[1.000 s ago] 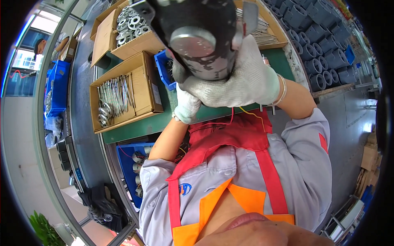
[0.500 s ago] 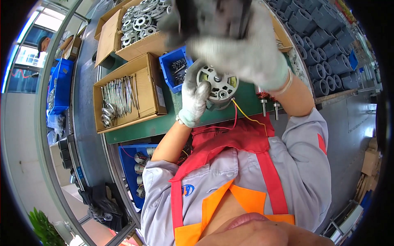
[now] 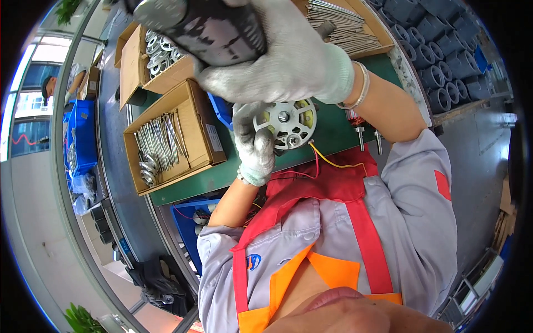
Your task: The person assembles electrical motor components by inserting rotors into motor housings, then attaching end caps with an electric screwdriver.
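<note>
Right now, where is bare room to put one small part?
The green bench shows a small bare patch between motor and metal shafts; the grey surface left of the rod box looks bare. Crowded: around left hand and blue bin.

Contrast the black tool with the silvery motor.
The tool is black and scuffed; the motor is silvery and round, with cutouts. The right hand holds the tool toward the picture's top; the left hand grips the motor lower in view. Both are in gloved hands.

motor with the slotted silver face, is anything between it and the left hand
Nothing visible: the gloved left hand grips the motor at its left edge. The right hand holds a dark tool, away from that contact.
</note>
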The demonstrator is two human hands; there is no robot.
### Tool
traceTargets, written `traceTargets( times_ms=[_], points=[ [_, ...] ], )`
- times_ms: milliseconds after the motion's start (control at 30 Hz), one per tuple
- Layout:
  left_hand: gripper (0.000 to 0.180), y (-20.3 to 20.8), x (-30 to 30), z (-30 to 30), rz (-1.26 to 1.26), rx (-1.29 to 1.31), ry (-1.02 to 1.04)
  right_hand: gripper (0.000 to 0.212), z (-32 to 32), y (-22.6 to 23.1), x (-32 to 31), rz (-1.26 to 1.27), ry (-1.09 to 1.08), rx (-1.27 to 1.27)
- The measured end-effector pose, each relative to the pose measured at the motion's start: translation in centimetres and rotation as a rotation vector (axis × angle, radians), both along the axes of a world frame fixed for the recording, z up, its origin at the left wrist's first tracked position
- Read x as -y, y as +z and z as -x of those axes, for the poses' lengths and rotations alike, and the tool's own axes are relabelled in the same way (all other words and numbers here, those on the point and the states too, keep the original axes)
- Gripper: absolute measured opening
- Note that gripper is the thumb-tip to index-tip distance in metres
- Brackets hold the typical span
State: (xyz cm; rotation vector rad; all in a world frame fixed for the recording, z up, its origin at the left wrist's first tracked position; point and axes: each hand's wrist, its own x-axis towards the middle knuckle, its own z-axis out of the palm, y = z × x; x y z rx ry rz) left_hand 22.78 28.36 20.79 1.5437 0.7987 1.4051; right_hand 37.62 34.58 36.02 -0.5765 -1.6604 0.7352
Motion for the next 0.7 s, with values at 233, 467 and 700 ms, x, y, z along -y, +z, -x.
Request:
traceTargets(
  times_ms=[233,467,700],
  points=[
    [0.061,-0.9,-0.2,0.0,-0.03,-0.042,0.139,0.026,0.3,-0.3,0.1,-0.054,0.015,-0.029],
    [0.058,2.0,-0.4,-0.3,-0.069,0.083,-0.126,0.041,-3.4,1.3,1.7,-0.318,-0.164,0.084],
    [0.077,5.4,1.2,-0.9,-0.274,-0.246,-0.125,0.04,-7.3,-11.4,13.0,0.305,-0.148,-0.047]
  ],
)
